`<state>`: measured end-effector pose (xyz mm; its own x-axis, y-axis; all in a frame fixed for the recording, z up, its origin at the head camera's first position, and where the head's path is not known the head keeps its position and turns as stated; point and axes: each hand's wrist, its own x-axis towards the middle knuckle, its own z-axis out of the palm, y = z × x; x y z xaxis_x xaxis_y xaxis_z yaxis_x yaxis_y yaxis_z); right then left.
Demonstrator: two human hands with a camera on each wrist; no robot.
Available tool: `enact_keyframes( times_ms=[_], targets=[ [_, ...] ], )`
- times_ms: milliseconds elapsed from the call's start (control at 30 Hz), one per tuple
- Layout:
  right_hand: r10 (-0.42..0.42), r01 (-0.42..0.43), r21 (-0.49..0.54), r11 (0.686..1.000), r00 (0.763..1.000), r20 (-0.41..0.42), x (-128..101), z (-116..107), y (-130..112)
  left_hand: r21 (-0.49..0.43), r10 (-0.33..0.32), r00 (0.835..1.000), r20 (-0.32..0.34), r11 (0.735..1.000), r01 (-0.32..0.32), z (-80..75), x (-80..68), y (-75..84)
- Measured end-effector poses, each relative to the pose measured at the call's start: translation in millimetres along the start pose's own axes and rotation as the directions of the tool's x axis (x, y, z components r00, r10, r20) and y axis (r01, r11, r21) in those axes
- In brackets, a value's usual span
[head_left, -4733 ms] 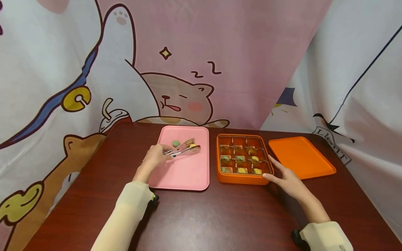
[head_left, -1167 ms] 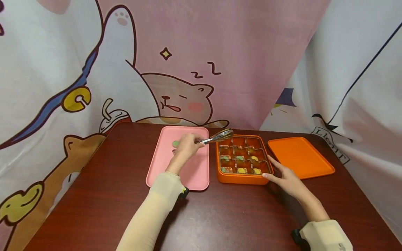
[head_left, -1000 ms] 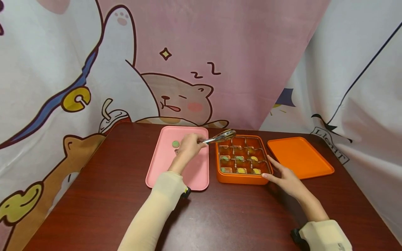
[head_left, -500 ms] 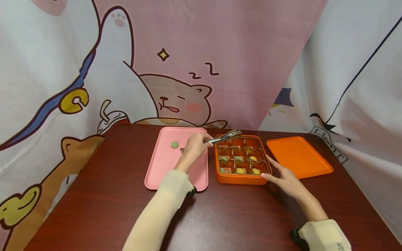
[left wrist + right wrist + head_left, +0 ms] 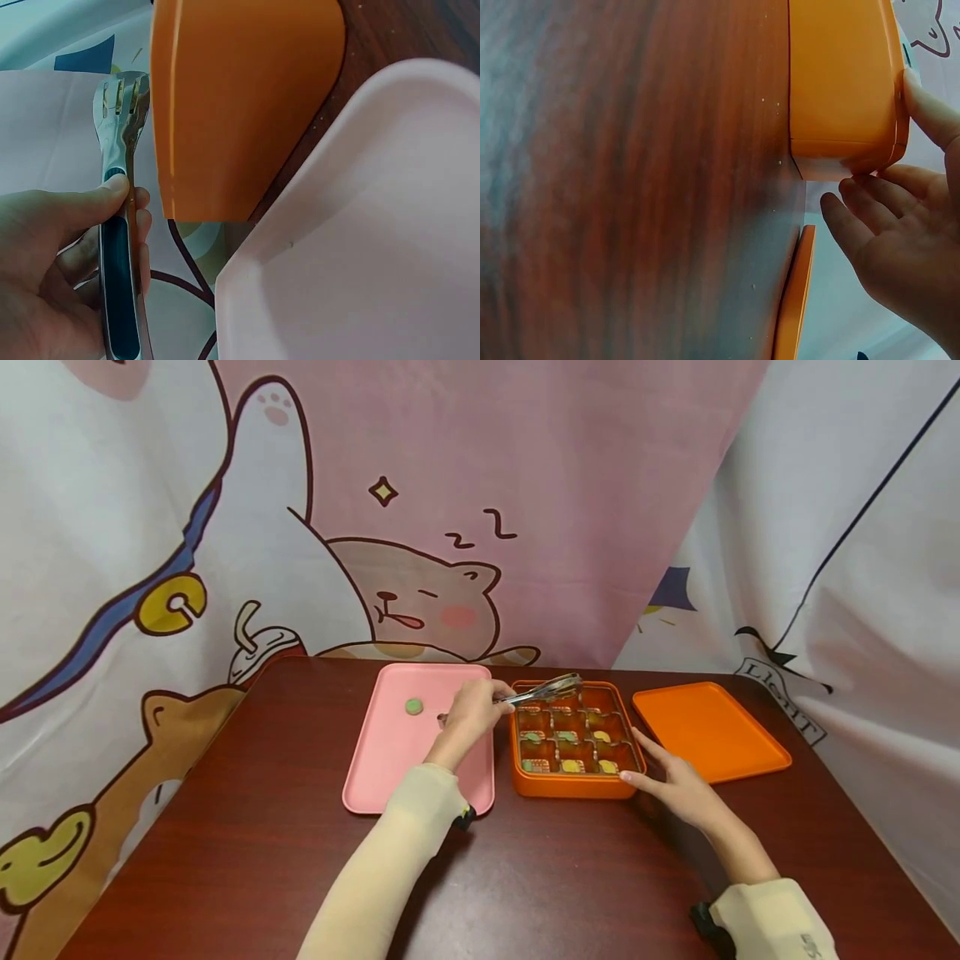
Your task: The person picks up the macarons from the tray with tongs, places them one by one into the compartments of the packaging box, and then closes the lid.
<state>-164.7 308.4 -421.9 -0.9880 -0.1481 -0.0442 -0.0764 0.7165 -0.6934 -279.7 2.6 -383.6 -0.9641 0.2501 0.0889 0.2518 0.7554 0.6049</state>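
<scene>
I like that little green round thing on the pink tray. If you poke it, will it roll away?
Probably not. The green piece looks to lie flat on the pink tray, so a poke would more likely slide it. It looks small and light, and the tray's raised rim should stop it.

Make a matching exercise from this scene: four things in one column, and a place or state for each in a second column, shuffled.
Things:
1. tongs
2. green piece
3. orange lid
4. orange box

Places or states:
A. lies alone on the pink tray
B. touched by the right hand
C. held by the left hand
D. flat on the table, right of the box

Pairs: 1-C, 2-A, 3-D, 4-B
</scene>
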Motion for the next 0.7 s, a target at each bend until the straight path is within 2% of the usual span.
enact_keyframes(
  times_ms=[300, 700],
  targets=[
    [0.004, -0.004, -0.002, 1.0, 1.0, -0.001, 0.5, 0.5, -0.5, 0.027, -0.02, 1.0, 0.013, 0.999, 0.02, 4.6, -0.5, 2.4],
    [0.009, -0.009, -0.002, 1.0, 1.0, 0.0, -0.2, -0.2, -1.3, 0.011, -0.021, 1.0, 0.017, 1.0, 0.02, 0.7, -2.8, 3.1]
  ],
)
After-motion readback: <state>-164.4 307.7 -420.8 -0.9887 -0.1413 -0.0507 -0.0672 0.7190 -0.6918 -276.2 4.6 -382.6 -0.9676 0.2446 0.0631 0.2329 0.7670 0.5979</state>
